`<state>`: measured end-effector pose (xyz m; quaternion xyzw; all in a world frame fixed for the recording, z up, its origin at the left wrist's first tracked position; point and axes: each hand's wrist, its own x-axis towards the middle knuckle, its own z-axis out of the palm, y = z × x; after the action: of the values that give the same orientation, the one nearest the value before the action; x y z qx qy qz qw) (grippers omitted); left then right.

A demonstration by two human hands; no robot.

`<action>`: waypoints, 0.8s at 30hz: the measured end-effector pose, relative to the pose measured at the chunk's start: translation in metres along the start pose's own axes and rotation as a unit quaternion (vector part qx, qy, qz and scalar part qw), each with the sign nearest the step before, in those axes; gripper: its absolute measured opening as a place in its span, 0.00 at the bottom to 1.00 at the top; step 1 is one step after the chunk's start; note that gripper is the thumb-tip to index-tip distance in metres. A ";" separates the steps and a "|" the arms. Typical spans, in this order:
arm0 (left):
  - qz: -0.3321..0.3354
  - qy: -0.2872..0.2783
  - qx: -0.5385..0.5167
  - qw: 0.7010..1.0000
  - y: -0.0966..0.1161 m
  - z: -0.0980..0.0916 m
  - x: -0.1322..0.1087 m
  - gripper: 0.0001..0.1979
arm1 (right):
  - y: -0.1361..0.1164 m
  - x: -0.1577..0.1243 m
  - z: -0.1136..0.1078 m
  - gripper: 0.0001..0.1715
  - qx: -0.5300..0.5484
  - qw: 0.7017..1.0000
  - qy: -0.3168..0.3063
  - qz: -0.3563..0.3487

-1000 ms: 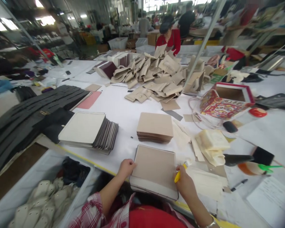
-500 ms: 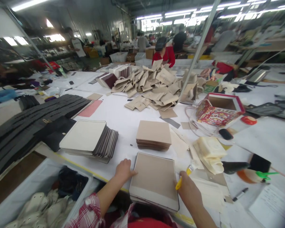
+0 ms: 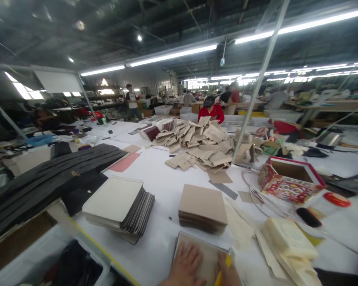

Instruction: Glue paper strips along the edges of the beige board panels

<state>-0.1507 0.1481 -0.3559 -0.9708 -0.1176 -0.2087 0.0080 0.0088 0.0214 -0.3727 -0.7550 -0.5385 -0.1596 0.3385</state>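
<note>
At the bottom of the view my left hand (image 3: 187,264) lies flat, fingers spread, on a beige panel (image 3: 209,252) at the top of a stack. My right hand (image 3: 229,274) is at the panel's right edge, its fingers wrapped round a brush (image 3: 228,260) with a yellow handle. The frame's lower edge cuts off both hands and the front of the stack. Just beyond is a neat pile of smaller beige panels (image 3: 201,202). To the left stands a taller, leaning stack of panels (image 3: 115,200) with a pale top and dark edges.
Folded beige pieces (image 3: 203,145) lie heaped across the table. Black strips (image 3: 47,171) are piled at left above a pale bin (image 3: 38,254). On the right are a cream container (image 3: 289,238) and a patterned red paper bag (image 3: 289,178). A slanting metal pole (image 3: 258,87) rises behind; a person in red (image 3: 211,113) is beyond.
The camera view has tilted up, so the table things sit lower. My left hand has moved from the stack's left edge onto the panel's top. My right hand still holds the brush.
</note>
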 end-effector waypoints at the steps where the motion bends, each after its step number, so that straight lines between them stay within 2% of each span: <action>1: -0.023 -0.025 -0.035 0.999 0.003 -0.013 -0.001 0.31 | -0.008 0.003 -0.015 0.16 0.005 0.999 -0.011 0.031; 3: -0.051 -0.061 -0.088 0.993 0.007 -0.036 -0.004 0.28 | -0.024 0.015 -0.051 0.18 0.023 0.992 -0.060 0.111; 5: -0.069 -0.082 -0.123 0.987 0.010 -0.051 -0.008 0.24 | -0.035 0.034 -0.086 0.22 0.067 0.974 -0.097 0.191; 7: -0.073 -0.096 -0.145 0.982 0.014 -0.058 -0.014 0.23 | -0.045 0.054 -0.110 0.27 0.155 0.945 -0.114 0.265; 8: -0.071 -0.100 -0.152 0.981 0.016 -0.059 -0.018 0.22 | -0.050 0.063 -0.115 0.29 0.210 0.924 -0.116 0.299; 10: -0.073 -0.103 -0.158 0.979 0.020 -0.059 -0.025 0.22 | -0.062 0.079 -0.110 0.30 0.315 0.872 -0.131 0.352; 13: -0.080 -0.095 -0.157 0.980 0.022 -0.055 -0.029 0.21 | -0.088 0.096 -0.073 0.28 0.407 0.809 -0.176 0.385; 16: -0.077 -0.084 -0.154 0.982 0.020 -0.052 -0.029 0.21 | -0.108 0.104 -0.032 0.19 0.427 0.788 -0.185 0.404; 18: -0.077 -0.080 -0.150 0.982 0.019 -0.050 -0.027 0.21 | -0.107 0.103 -0.019 0.16 0.417 0.782 -0.190 0.422; 21: -0.074 -0.077 -0.147 0.983 0.020 -0.049 -0.027 0.20 | -0.080 0.091 -0.028 0.15 0.382 0.790 -0.187 0.442; 24: -0.068 -0.066 -0.135 0.986 0.021 -0.046 -0.030 0.19 | -0.037 0.070 -0.068 0.17 0.338 0.804 -0.146 0.466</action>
<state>-0.1905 0.1179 -0.3255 -0.9643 -0.1545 -0.1585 -0.1452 0.0088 0.0318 -0.2688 -0.7672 -0.1844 0.3215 0.5235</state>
